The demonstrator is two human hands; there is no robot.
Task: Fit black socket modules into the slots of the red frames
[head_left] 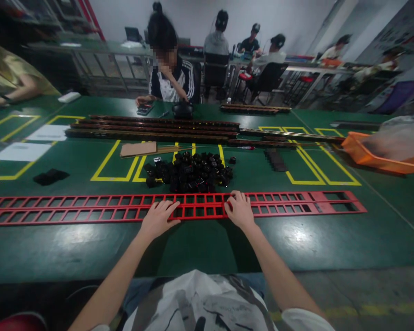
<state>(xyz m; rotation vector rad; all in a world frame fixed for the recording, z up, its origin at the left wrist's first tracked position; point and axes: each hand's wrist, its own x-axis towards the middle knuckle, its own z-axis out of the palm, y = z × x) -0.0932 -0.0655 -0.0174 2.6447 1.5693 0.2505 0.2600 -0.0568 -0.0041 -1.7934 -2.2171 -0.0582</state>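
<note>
A long red slotted frame [200, 198], with two rows of square openings, lies across the table in front of me. My left hand [158, 218] rests on it left of centre, fingers spread and thumb apart. Farther right, my right hand [239, 210] is over the frame with its fingers bent down onto the far row and the thumb side close to a crossbar. Whether a small part sits under those fingertips is hidden. Just beyond the frame, between my hands, is a heap of small black block-like parts [193, 170].
Long dark rails [152, 129] lie behind the heap, near a brown cardboard piece [138, 149]. An orange bin [382, 154] with a plastic bag stands right. White papers [22, 151] and a black cloth-like item [51, 176] lie left. A person [172, 78] sits opposite.
</note>
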